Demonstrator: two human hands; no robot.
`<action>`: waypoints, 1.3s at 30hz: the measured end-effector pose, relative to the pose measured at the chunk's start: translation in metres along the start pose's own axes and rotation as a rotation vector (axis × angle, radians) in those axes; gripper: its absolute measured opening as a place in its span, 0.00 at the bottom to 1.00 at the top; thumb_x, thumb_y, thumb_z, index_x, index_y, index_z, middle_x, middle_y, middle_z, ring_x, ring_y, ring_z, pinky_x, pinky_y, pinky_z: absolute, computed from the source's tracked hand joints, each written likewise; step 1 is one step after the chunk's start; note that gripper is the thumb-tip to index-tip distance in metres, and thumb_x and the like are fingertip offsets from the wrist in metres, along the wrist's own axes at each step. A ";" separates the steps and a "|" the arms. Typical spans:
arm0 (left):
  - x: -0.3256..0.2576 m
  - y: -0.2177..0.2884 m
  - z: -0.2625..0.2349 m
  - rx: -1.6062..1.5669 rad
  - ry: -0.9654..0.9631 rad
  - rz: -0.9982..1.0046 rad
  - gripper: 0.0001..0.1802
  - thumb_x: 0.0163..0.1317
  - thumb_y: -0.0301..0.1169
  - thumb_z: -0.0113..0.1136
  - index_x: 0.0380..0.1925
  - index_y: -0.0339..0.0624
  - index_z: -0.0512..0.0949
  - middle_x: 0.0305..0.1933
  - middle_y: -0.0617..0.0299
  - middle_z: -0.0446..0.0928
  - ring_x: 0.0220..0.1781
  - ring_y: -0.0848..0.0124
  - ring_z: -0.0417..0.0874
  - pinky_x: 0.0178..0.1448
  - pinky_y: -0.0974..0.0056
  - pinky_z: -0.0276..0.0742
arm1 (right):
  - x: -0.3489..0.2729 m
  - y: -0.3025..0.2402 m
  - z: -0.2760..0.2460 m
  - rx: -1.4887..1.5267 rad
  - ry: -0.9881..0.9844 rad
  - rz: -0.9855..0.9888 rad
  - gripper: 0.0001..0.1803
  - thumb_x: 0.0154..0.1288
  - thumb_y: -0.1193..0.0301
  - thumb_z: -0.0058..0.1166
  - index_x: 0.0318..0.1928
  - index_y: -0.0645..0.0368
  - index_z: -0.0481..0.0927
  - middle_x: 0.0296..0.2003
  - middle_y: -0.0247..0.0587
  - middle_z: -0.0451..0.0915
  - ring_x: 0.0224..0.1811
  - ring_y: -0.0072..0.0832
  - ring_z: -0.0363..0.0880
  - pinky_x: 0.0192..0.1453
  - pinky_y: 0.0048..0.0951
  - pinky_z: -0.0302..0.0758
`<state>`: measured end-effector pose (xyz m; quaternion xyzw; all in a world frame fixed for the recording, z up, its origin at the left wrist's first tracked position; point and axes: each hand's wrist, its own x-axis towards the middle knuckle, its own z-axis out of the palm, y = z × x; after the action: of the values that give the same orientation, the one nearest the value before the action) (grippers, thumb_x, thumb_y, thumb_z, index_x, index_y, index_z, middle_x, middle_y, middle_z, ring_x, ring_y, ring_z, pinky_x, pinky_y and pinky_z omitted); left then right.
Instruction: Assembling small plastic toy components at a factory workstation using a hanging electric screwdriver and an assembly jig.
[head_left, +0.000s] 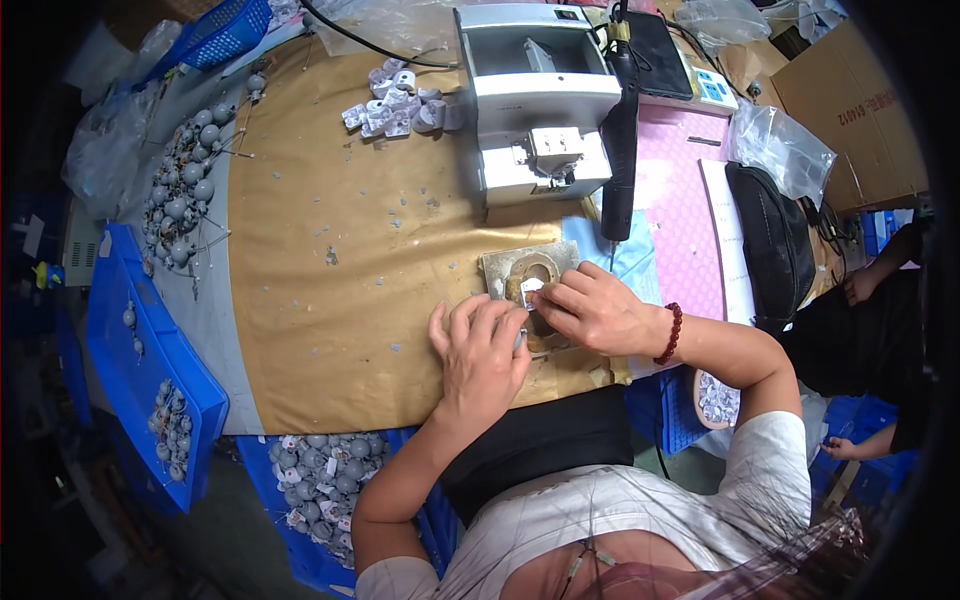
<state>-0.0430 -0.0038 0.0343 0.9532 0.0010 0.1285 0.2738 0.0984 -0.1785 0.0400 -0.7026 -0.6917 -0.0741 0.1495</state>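
Observation:
A square, worn fixture block (pixel 497 268) with a rounded recess lies on the table in front of me. Inside the recess sits a small white part (pixel 531 288). My right hand (pixel 612 315), with a red bead bracelet at the wrist, pinches at this white part with thumb and forefinger. My left hand (pixel 478 350) curls its fingers over the block's near left side. A bit of grey-blue shows beside its fingertips, but what they grip is mostly hidden. A black electric screwdriver (pixel 621 150) hangs tip down just beyond my right hand.
A silver-white machine (pixel 545 95) stands at the back, beside a pile of clear-white plastic parts (pixel 395 105). Grey round pieces with wires (pixel 180 205) lie at the left. Blue trays (pixel 205 400) and a bin of grey parts (pixel 325 480) flank the table. Another person (pixel 850 350) sits at right.

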 end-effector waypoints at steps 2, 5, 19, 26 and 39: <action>0.001 0.002 0.001 0.036 0.009 0.003 0.22 0.52 0.25 0.67 0.50 0.45 0.80 0.56 0.60 0.76 0.63 0.56 0.71 0.70 0.37 0.55 | 0.001 -0.001 -0.002 -0.007 -0.030 -0.018 0.11 0.52 0.69 0.55 0.36 0.62 0.81 0.35 0.38 0.74 0.38 0.32 0.74 0.38 0.33 0.70; 0.003 0.000 0.008 0.080 -0.022 0.068 0.24 0.54 0.25 0.65 0.53 0.43 0.80 0.60 0.59 0.74 0.65 0.55 0.70 0.70 0.39 0.59 | 0.003 -0.003 -0.005 -0.008 -0.069 -0.034 0.10 0.51 0.69 0.56 0.34 0.61 0.81 0.35 0.38 0.75 0.38 0.32 0.74 0.38 0.33 0.70; 0.009 0.000 0.012 0.267 -0.041 0.278 0.21 0.58 0.23 0.57 0.53 0.32 0.78 0.58 0.46 0.77 0.68 0.52 0.74 0.66 0.44 0.69 | -0.020 0.010 -0.043 0.604 -0.174 0.557 0.24 0.57 0.81 0.62 0.56 0.58 0.79 0.47 0.45 0.78 0.48 0.45 0.80 0.50 0.39 0.80; 0.008 -0.007 0.013 0.192 -0.021 0.292 0.21 0.57 0.23 0.58 0.53 0.33 0.79 0.57 0.46 0.78 0.66 0.53 0.76 0.65 0.49 0.71 | -0.031 0.010 -0.012 0.819 0.190 0.778 0.20 0.58 0.85 0.60 0.52 0.60 0.81 0.50 0.38 0.78 0.52 0.30 0.80 0.55 0.30 0.80; 0.012 -0.014 0.016 0.110 0.007 0.295 0.19 0.55 0.24 0.63 0.49 0.36 0.81 0.53 0.50 0.79 0.64 0.55 0.78 0.64 0.51 0.72 | -0.004 0.026 0.001 1.474 0.064 0.785 0.23 0.63 0.78 0.67 0.57 0.64 0.76 0.46 0.36 0.80 0.43 0.20 0.81 0.48 0.24 0.78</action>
<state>-0.0263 0.0007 0.0175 0.9560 -0.1309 0.1704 0.1996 0.1242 -0.1817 0.0351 -0.6125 -0.2634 0.4347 0.6054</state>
